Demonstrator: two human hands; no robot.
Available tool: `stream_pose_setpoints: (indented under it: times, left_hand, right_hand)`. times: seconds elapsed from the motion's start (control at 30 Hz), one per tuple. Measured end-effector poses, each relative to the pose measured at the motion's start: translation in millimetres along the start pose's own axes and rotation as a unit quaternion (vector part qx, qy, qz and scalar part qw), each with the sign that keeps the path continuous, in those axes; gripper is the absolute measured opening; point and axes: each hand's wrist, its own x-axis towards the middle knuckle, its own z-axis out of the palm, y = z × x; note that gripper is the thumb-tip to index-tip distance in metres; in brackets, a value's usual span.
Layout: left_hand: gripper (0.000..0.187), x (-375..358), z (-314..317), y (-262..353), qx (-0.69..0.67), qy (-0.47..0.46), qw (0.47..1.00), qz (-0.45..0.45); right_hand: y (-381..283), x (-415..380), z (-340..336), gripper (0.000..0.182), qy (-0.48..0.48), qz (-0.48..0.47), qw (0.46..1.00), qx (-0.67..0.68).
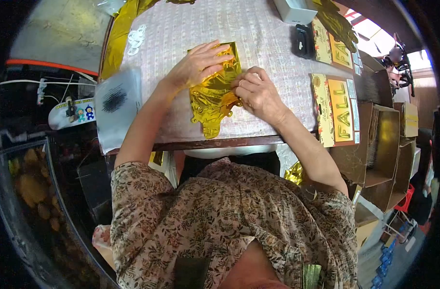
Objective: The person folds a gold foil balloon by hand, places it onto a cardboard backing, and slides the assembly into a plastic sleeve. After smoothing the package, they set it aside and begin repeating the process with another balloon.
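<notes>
A shiny gold foil piece (pixel 211 98) lies on the cloth-covered table in front of me, its crumpled lower end near the table edge. My left hand (pixel 204 62) rests flat on its upper part with the fingers spread toward the right. At the foil's right edge, my right hand (pixel 256 93) is closed, with fingertips curled on the foil; the pinched part is partly hidden by the fingers.
Two FALL packages (pixel 344 111) lie at the right, near a black object (pixel 302 42) and a white box (pixel 296 12). White loops (pixel 136 39) and clear plastic bags (pixel 118 108) are at the left. Cardboard boxes (pixel 382 144) stand right of the table.
</notes>
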Motion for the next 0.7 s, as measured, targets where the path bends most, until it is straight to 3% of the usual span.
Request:
stream_pose_setpoints:
  times: [0.07,0.17,0.27,0.4,0.6,0.7]
  left_hand:
    - [0.039,-0.5,3.4,-1.8,0.011,0.010,1.000,0.009]
    - [0.039,-0.6,5.6,-5.7,0.029,0.021,0.999,0.021]
    - [0.041,-2.6,4.6,-3.7,0.032,-0.008,0.999,0.004]
    - [0.042,-3.9,8.6,-6.7,0.040,0.003,0.999,0.007]
    - [0.048,-5.7,7.5,-10.2,-0.005,0.018,0.999,-0.033]
    - [0.042,-13.3,-9.7,-17.1,-0.116,0.113,0.981,-0.105]
  right_hand:
    - [-3.6,2.0,-5.0,0.020,-0.002,0.010,1.000,-0.007]
    - [-20.2,10.0,-31.5,0.036,-0.069,0.127,0.989,-0.042]
    - [-20.9,14.2,-36.8,0.040,-0.029,0.199,0.980,-0.011]
    - [1.7,22.8,-16.7,0.043,-0.030,0.120,0.990,-0.064]
    - [17.2,12.8,-6.6,0.034,-0.082,0.070,0.990,-0.089]
    - [17.5,10.2,-3.9,0.031,-0.062,0.082,0.991,-0.084]
